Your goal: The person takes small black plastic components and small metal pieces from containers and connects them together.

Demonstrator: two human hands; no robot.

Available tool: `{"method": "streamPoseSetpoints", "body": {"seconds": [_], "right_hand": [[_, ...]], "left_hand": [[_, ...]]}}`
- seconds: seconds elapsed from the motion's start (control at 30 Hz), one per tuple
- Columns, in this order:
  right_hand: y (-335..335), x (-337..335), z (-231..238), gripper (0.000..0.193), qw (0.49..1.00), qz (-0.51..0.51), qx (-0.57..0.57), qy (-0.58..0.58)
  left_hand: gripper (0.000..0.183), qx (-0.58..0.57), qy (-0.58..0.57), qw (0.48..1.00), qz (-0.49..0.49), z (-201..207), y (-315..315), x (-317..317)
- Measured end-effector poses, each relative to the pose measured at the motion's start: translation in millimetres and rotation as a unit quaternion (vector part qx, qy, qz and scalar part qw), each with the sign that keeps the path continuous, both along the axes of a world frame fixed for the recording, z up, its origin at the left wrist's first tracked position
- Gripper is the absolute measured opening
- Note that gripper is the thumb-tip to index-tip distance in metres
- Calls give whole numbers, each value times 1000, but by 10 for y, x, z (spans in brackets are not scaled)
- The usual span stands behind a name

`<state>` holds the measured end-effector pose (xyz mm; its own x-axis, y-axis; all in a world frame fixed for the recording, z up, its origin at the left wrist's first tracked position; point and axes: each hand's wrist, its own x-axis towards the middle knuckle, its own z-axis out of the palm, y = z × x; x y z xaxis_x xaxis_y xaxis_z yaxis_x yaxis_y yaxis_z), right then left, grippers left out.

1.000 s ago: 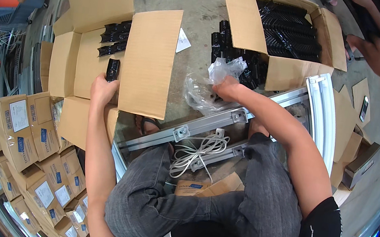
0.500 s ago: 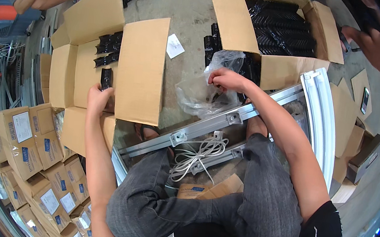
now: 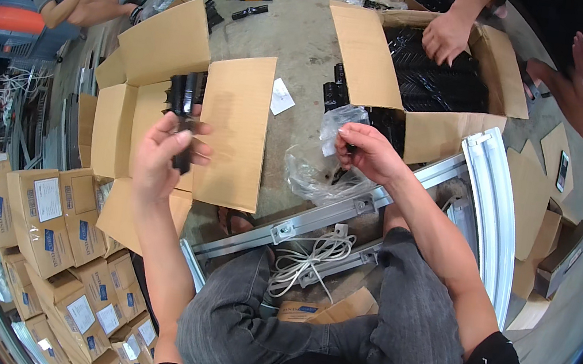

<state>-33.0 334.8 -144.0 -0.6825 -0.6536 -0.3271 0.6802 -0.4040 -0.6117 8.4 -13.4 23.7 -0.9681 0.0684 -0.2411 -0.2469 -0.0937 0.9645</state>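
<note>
My left hand (image 3: 167, 151) is raised over the near side of an open cardboard box (image 3: 228, 129) at the left, its fingers closed round a black elongated part (image 3: 182, 160), slightly blurred. Just beyond, similar glossy black pieces (image 3: 184, 94) stand in that box. My right hand (image 3: 376, 156) is pinched closed in front of me, above a crumpled clear plastic bag (image 3: 314, 174). Something small and dark shows at its fingertips, too little to name.
A second open box (image 3: 453, 126) full of black parts stands at the far right, with another person's hand (image 3: 447, 37) in it. An aluminium frame (image 3: 327, 220) with a coiled white cable (image 3: 307, 258) lies across my legs. Stacked cartons (image 3: 43, 223) fill the left. Another person (image 3: 87, 0) sits at far left.
My left hand has come up and toward me from inside the left box with a black part. My right hand has turned, still pinched. Another person's hand has appeared in the right box.
</note>
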Motion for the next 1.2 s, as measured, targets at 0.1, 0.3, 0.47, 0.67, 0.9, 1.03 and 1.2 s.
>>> {"method": "streamPoseSetpoints", "body": {"seconds": [0.1, 0.3, 0.47, 0.67, 0.9, 1.03, 1.2], "right_hand": [[-170, 36, 349, 26, 1000, -7, -18, 17], [-242, 158, 662, 27, 990, -45, -24, 129], [-191, 288, 450, 28, 997, -65, 12, 34], [-214, 281, 344, 31, 993, -73, 90, -9], [-232, 338, 323, 32, 992, -61, 111, 1], [-238, 339, 329, 31, 991, -84, 106, -22], [-207, 308, 352, 29, 990, -66, 123, -6]], "left_hand": [[54, 81, -49, 991, -90, -10, 503, 29], [44, 143, -180, 962, -148, -408, 1233, 153], [33, 109, -195, 965, -137, -616, 1411, 222], [30, 9, -152, 986, -74, -849, 1512, 294], [31, -221, -53, 971, -71, -815, 1584, 336], [38, -189, -72, 974, -100, -853, 1525, 331], [40, -184, -14, 977, -108, -968, 1426, 321]]}}
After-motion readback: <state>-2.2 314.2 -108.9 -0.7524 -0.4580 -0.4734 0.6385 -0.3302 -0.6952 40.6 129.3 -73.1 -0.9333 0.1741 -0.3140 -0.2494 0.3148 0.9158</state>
